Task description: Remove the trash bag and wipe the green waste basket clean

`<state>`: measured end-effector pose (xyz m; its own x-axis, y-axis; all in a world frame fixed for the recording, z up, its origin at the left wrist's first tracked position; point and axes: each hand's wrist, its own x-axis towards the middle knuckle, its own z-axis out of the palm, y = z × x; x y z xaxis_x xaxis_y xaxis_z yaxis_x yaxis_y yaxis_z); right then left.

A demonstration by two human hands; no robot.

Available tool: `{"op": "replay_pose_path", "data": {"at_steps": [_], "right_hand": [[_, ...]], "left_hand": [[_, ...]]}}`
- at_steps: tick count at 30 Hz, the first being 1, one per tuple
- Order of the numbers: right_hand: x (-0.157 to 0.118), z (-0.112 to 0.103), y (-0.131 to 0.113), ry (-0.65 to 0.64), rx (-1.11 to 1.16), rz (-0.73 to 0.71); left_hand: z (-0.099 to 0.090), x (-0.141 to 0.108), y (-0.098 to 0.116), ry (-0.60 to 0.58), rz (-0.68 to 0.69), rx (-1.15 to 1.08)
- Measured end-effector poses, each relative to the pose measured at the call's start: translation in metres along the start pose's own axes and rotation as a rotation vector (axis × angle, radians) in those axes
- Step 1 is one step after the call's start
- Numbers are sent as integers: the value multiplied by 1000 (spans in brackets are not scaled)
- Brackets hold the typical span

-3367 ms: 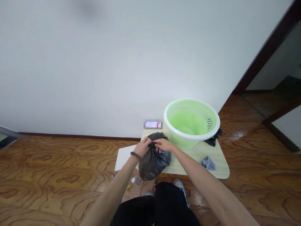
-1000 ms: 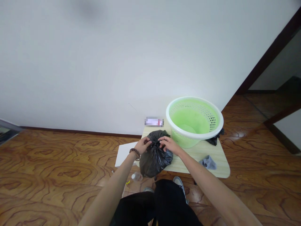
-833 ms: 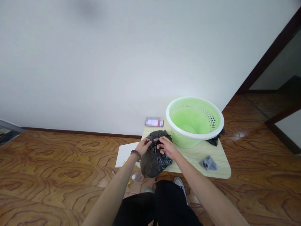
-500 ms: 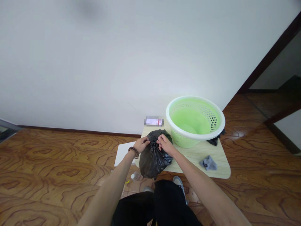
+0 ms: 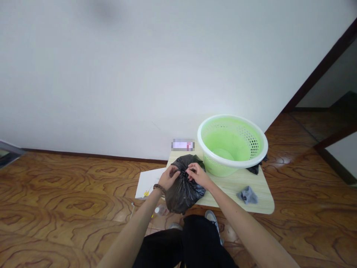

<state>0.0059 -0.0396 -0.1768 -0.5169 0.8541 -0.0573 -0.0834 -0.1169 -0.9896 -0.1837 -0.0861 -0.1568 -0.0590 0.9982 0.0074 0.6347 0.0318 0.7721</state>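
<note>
The bag [image 5: 184, 195], black and bulging, sits at the table's [image 5: 223, 190] left end, its lower part over the near edge, with its top gathered into a twist.

The left hand [image 5: 170, 177] (a dark bracelet [image 5: 160, 188] circles that wrist) rests at the left of the twist, thumb and forefinger curved with a gap between them; half a second ago those fingers lay flatter. The right hand [image 5: 196, 174] is at the twist's other side, its curled fingers looser than the near-fist of that frame. Whether its fingertips pinch the plastic, I cannot tell. Against the earliest frame, the hands are farther apart and the pleats fan out more openly around the twist.

The basket [image 5: 220, 162], green with a white rim, stands in the same place just right of the bag, black plastic [image 5: 253, 169] partly behind it. The grey cloth [image 5: 247, 195] also keeps its place near the front edge. A pixelated item [image 5: 182, 144] lies beyond the bag, and a bottle [image 5: 161, 210] is below the table's left end.
</note>
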Motion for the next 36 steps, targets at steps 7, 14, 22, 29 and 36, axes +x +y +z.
{"op": "replay_pose_path", "data": {"at_steps": [7,14,22,29,36], "right_hand": [[-5,0,-16,71,-594,-180],[-12,0,-40,-98,-1118,-125],[-11,8,-54,-173,-1253,92],[-6,1,-31,-35,-759,44],[-7,0,-11,17,-664,-41]], "left_hand": [[-8,-3,11,-36,21,49],[-15,0,17,-127,111,146],[-14,0,27,-173,82,313],[-13,-5,26,-249,47,323],[-19,7,21,-300,67,334]]}}
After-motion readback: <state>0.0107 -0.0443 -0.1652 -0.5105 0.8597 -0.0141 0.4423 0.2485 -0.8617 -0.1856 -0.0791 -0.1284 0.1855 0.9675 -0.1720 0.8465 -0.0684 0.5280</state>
